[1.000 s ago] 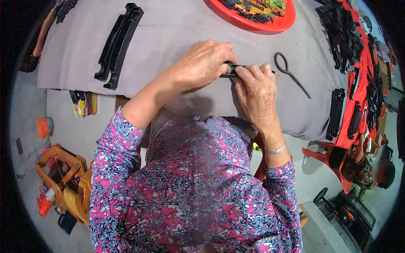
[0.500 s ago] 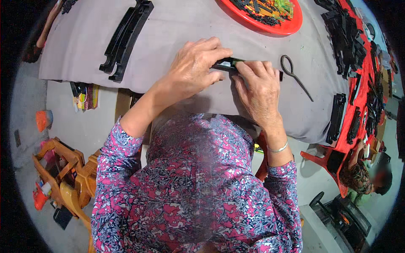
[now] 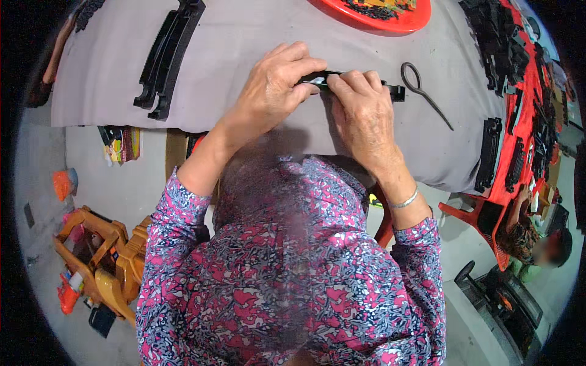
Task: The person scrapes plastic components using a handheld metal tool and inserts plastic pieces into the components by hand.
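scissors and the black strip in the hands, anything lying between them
Nothing: in the head view only bare grey cloth separates the scissors from the right end of the black strip.

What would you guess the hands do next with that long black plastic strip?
Probably press it together: the left hand and right hand both pinch the long black plastic strip on the grey cloth-covered table, fingertips meeting near its middle.

slim black plastic strip flat on grey cloth
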